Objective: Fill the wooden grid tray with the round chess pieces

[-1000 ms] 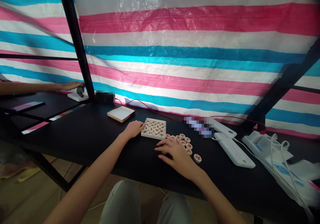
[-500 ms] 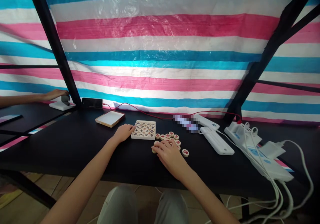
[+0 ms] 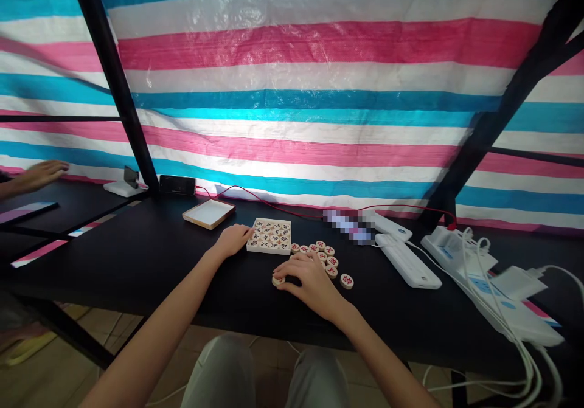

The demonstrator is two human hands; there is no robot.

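Observation:
A shallow white box [image 3: 269, 251] full of round Chinese chess pieces with black characters lies on the black table. My left hand [image 3: 232, 241] grips the box's left side, fingertips at its rim. To the right of the box, loose red-character Chinese chess pieces [image 3: 332, 261] are bunched together, some hidden under my right hand [image 3: 308, 276]. That hand has one Chinese chess piece [image 3: 278, 281] between its thumb and fingers, low at the table near the box's front. A single red-character piece [image 3: 347, 281] lies apart, to the right of my right hand.
An upturned box lid [image 3: 208, 213] and a phone [image 3: 177, 185] are at the back left. White power banks [image 3: 406, 262] and a power strip [image 3: 493, 292] with tangled cables occupy the right. Another person's hand [image 3: 43, 175] shows at far left.
My right hand has shifted left relative to the loose pieces and brought one piece out from the bunch. The other person's hand has pulled back left from the small stand. The view has turned slightly.

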